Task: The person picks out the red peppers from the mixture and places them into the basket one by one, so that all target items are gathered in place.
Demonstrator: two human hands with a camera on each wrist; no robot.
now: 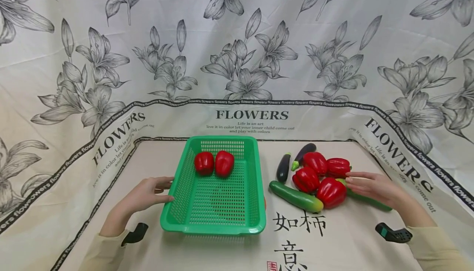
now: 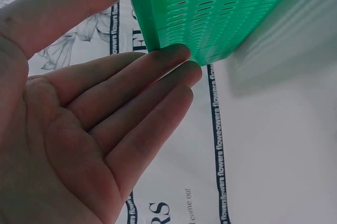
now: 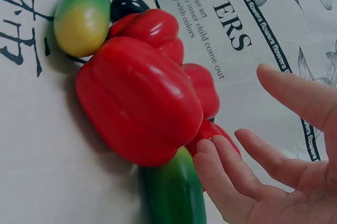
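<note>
A green perforated basket (image 1: 200, 217) holds two red bell peppers (image 1: 204, 163). My left hand (image 1: 149, 195) is at its left side; in the left wrist view the fingers (image 2: 158, 84) are nearly straight by the basket's wall (image 2: 210, 8) and the thumb reaches its rim. On the right, my right hand (image 1: 374, 186) is beside a pile of red bell peppers (image 1: 332, 192), fingers extended and spread, gripping nothing. In the right wrist view its fingertips are close to a partly hidden red pepper (image 3: 216, 132); whether they touch it I cannot tell.
Two dark eggplants (image 1: 284, 168) lie between basket and peppers. A green cucumber-like vegetable (image 1: 294, 196) with a yellow end lies in front; another (image 1: 370, 201) lies under the right hand. Floral cloth (image 1: 252, 118) walls the table's back and sides.
</note>
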